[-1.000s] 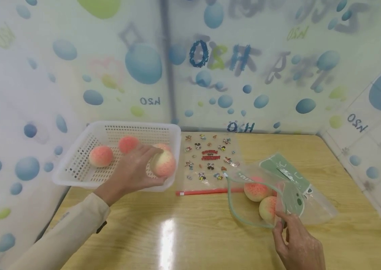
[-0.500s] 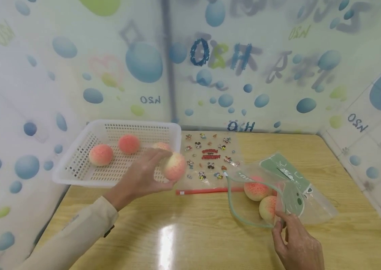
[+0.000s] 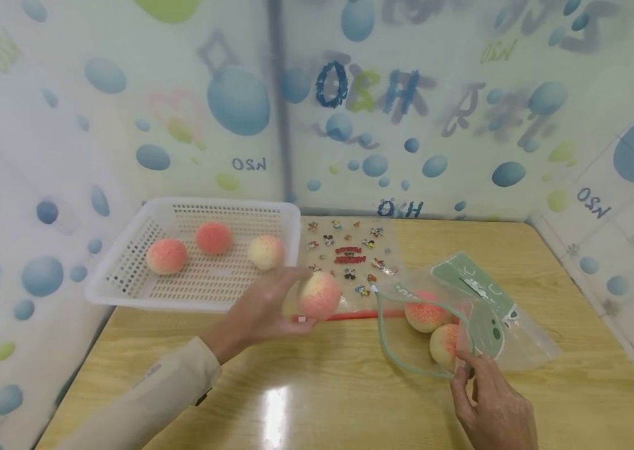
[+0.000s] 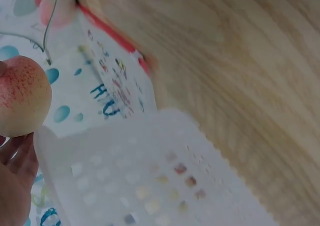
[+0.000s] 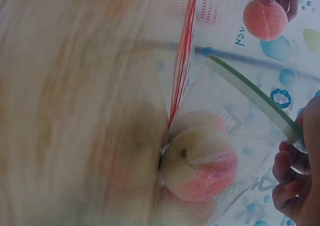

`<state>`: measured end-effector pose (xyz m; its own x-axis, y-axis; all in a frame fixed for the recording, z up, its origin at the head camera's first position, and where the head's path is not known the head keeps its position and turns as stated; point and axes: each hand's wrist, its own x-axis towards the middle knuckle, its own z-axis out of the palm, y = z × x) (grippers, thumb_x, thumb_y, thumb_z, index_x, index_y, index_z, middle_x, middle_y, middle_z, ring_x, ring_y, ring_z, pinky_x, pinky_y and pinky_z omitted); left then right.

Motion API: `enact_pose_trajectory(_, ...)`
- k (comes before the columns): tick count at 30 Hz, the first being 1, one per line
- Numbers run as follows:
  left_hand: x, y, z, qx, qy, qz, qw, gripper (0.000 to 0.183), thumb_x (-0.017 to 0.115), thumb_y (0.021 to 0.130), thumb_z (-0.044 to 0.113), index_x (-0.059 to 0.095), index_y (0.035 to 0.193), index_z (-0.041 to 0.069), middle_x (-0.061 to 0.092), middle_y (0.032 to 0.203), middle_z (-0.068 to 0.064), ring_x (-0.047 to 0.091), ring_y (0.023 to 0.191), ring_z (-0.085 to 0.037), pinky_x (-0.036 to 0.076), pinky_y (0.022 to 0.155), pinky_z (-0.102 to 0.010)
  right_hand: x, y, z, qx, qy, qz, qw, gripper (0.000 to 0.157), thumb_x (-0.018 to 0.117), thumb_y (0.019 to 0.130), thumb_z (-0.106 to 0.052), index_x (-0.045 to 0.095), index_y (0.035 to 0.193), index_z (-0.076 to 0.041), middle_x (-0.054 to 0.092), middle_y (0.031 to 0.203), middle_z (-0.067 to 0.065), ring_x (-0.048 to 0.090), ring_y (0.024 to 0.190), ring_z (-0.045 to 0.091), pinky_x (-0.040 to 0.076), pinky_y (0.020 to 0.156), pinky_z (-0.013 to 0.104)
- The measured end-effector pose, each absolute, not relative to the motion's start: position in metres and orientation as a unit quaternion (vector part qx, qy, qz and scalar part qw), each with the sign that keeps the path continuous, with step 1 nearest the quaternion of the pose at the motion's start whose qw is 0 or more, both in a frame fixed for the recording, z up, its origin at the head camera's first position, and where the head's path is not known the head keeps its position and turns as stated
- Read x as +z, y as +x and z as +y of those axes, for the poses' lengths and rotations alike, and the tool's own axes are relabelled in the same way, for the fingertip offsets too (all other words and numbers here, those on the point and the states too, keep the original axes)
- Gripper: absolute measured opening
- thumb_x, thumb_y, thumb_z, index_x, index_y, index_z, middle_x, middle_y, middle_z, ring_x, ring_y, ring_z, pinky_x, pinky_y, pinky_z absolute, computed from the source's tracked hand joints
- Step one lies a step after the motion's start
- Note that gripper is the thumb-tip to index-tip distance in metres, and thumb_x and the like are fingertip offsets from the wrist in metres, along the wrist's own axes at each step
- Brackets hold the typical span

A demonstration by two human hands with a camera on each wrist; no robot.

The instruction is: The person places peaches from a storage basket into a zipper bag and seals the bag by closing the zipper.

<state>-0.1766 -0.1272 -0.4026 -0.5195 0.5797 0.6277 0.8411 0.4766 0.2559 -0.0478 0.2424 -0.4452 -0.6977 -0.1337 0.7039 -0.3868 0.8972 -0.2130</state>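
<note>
My left hand (image 3: 266, 309) grips a pink and cream peach (image 3: 321, 296), held up over the near edge of a flat printed bag with a red zip. In the left wrist view that peach (image 4: 24, 96) hangs beside the basket's rim. With thumb and fingertips my right hand (image 3: 493, 400) pinches the mouth of a clear zip bag (image 3: 401, 350) that has a green edge. Peaches (image 3: 426, 314) lie inside this bag, and the right wrist view shows one peach (image 5: 200, 163) through the plastic. My right hand (image 5: 295, 181) holds the green zip edge there.
At the left stands a white perforated basket (image 3: 210, 306) with three peaches (image 3: 213, 239) in it. The printed bag (image 3: 350, 256) with a red zip lies flat between basket and green-edged bag. The wooden table (image 3: 227, 400) backs onto a wall covering (image 3: 446, 125) with blue dots.
My left hand has carried the peach rightward out of the basket, past its rim, to above the printed bag. The right hand has hardly moved and still pinches the bag's edge.
</note>
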Motion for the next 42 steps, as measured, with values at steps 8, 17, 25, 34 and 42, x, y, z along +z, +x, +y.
enact_pose_trajectory(8,-0.416,-0.166,-0.102,-0.296,-0.422,-0.844,0.148,0.075,0.091,0.071,0.022,0.056,0.134,0.002,0.061,0.135,-0.013,0.058,0.125,-0.026,0.049,0.101,-0.038,-0.449,-0.050,0.242,0.178,0.152,-0.894,0.383,0.038,0.043,0.096,-0.027,0.068,0.104,0.000,0.053,0.076,-0.006,0.038,0.053,0.000,0.028,0.036,0.016)
enact_pose_trajectory(17,-0.425,-0.164,-0.070,-0.253,-0.464,-0.838,0.139,0.073,0.091,0.075,0.031,0.057,0.133,0.004,0.062,0.132,-0.009,0.060,0.121,-0.022,0.048,0.102,-0.031,-0.449,-0.051,0.243,0.181,0.162,-0.891,0.384,0.038,0.043,0.096,-0.027,0.068,0.103,0.000,0.055,0.076,-0.006,0.039,0.052,0.001,0.029,0.036,0.016)
enact_pose_trajectory(25,-0.427,-0.163,-0.040,-0.225,-0.505,-0.815,0.173,0.071,0.092,0.073,0.037,0.062,0.127,0.003,0.065,0.128,-0.008,0.061,0.118,-0.021,0.045,0.103,-0.027,-0.445,-0.049,0.243,0.177,0.156,-0.901,0.364,0.039,0.043,0.096,-0.027,0.068,0.106,0.001,0.055,0.077,-0.006,0.042,0.051,0.003,0.032,0.037,0.015)
enact_pose_trajectory(34,-0.431,-0.158,-0.006,-0.194,-0.532,-0.805,0.175,0.065,0.085,0.080,0.041,0.062,0.127,0.003,0.064,0.131,-0.008,0.058,0.122,-0.023,0.041,0.107,-0.028,-0.446,-0.050,0.240,0.189,0.163,-0.902,0.352,0.038,0.042,0.096,-0.026,0.066,0.104,0.002,0.058,0.077,-0.003,0.042,0.052,0.003,0.032,0.039,0.013)
enact_pose_trajectory(42,-0.443,-0.155,0.013,-0.119,-0.522,-0.829,0.161,0.065,0.076,0.089,0.046,0.061,0.136,0.004,0.062,0.138,-0.008,0.050,0.135,-0.023,0.039,0.110,-0.032,-0.451,-0.049,0.238,0.189,0.165,-0.898,0.361,0.040,0.041,0.098,-0.029,0.066,0.107,0.000,0.058,0.077,-0.002,0.041,0.052,0.002,0.031,0.037,0.015)
